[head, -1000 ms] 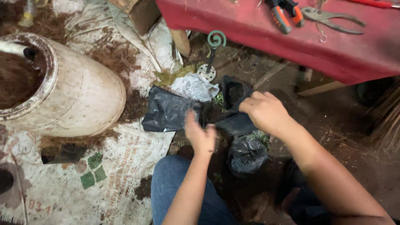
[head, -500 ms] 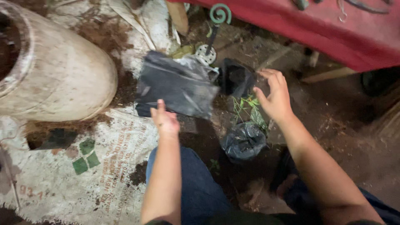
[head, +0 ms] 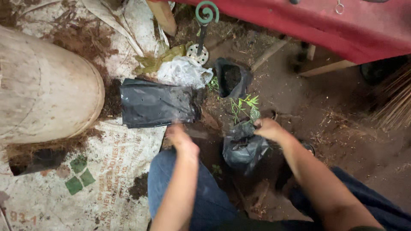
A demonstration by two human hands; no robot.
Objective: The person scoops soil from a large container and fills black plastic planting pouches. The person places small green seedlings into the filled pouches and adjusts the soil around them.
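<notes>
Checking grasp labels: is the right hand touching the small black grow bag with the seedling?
Touching. The head view shows the right hand pinching the top edge of the small black grow bag, no gap.

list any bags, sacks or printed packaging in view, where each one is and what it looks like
Flat black plastic bag: on the ground ahead of the left hand, rectangular, dusty.
Small black grow bag: under the right hand, crumpled, seedling sprouting.
Open black bag: further back, soil inside.
White printed sack: spread on the ground at left, faded lettering, green squares, soil-stained.
Crumpled clear plastic: behind the flat bag, whitish.
</notes>
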